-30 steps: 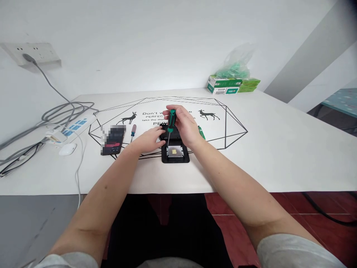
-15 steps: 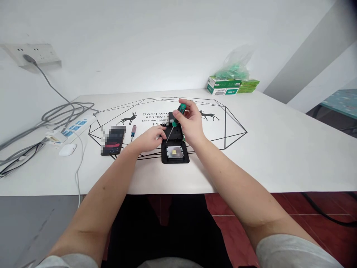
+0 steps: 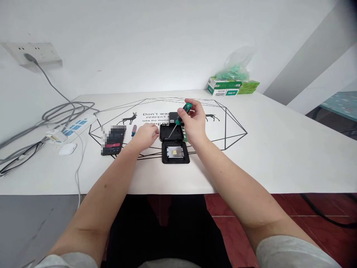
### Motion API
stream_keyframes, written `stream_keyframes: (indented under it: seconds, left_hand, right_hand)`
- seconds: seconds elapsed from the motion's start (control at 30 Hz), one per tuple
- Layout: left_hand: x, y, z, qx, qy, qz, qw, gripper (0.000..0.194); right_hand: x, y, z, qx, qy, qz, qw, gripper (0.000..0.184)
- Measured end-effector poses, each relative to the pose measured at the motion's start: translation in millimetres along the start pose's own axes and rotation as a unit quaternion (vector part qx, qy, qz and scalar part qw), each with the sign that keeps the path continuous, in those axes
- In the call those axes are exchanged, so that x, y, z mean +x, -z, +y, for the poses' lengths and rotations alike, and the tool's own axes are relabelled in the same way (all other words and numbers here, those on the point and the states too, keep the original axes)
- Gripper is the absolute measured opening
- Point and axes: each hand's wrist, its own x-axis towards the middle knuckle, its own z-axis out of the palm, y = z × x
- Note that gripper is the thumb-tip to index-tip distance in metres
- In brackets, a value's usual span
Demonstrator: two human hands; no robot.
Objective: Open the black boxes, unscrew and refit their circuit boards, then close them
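The fingers of my right hand (image 3: 195, 122) are clamped on the green screwdriver (image 3: 187, 108), and its thin end points down at the black tray (image 3: 164, 133). My left hand (image 3: 145, 136) curls just beside the tray; I can't tell if its fingers touch each other. Nearer me, the black frame (image 3: 164, 159) has a shiny plate (image 3: 180, 152) inside. The phone (image 3: 117, 138) lies left on the tabletop (image 3: 279, 156).

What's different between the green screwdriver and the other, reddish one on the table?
The green screwdriver is held at a slant in the right hand, its shaft pointing down to the left, while the reddish screwdriver lies on the table. The green screwdriver's handle has black parts; the reddish screwdriver's has a blue end. The green screwdriver's handle also looks bulkier than the reddish screwdriver's.
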Motion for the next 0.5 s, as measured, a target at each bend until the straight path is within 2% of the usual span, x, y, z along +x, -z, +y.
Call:
stream_keyframes:
  seconds: [0.17, 0.5]
  left_hand:
    - [-0.4, 1.7, 0.5, 0.077, 0.083, -0.013, 0.993, 0.027]
    - [-0.3, 2.1, -5.0, 0.126, 0.11, -0.018, 0.986, 0.041]
  right_hand:
    - [-2.6, -4.8, 0.0, -0.021, -0.009, -0.013, 1.0, 0.044]
    - [-4.8, -5.0, -6.5, -0.032, -0.012, -0.049, 0.998, 0.041]
